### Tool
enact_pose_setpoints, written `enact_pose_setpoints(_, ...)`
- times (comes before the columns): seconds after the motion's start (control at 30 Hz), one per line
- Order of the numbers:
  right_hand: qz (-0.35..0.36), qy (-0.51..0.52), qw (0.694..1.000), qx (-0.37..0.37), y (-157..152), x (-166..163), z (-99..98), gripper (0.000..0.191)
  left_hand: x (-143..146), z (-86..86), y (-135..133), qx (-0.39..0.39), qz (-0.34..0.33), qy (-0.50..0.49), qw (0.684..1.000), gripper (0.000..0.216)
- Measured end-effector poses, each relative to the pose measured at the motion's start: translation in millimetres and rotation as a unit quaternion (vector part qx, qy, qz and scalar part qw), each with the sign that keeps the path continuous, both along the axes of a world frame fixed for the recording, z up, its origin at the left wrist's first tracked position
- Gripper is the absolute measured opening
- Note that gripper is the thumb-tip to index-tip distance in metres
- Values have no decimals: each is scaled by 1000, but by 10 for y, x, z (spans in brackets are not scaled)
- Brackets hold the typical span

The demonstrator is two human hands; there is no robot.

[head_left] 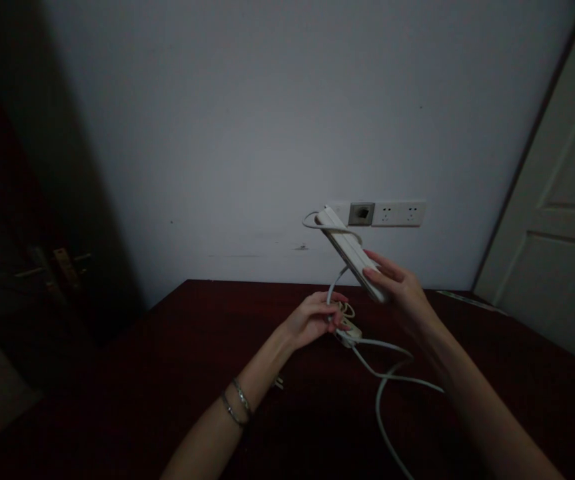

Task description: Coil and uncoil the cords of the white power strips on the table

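Dimly lit, a dark red bench point(117, 400) sits below a pale wall. At centre, just above the bench, the left hand point(317, 320) has its fingers closed on a white cord point(387, 380) beside a small cream fitting point(350, 335), too dim to identify. The cord rises and loops once round the far end of a long white power strip point(352, 257). The right hand point(400, 287) holds the strip tilted in the air, fingers wrapped round its near end. This looks like cord winding; another turn would need slack fed from the left.

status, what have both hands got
Right hand shut on white power strip, raised and tilted above the table. Left hand pinching its cord. Cord trails across table. Nothing blocking.
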State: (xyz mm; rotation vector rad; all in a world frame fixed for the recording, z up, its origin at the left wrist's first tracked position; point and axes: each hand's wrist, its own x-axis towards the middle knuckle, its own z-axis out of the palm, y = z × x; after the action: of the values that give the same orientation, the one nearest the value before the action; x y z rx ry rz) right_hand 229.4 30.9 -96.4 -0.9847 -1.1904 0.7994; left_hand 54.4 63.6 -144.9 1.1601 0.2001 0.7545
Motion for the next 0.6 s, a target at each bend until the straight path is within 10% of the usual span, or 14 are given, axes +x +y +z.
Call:
enact_pose_setpoints(0.23, -161, -153, 968, 116, -26, 140, 49, 67, 263, -100, -256, -26, -146, -61, 987, 71)
enact_pose_setpoints(0.6, -389, -457, 789, 133, 49, 286, -63, 63, -167, 313, -110, 156, 48, 275, 947, 35)
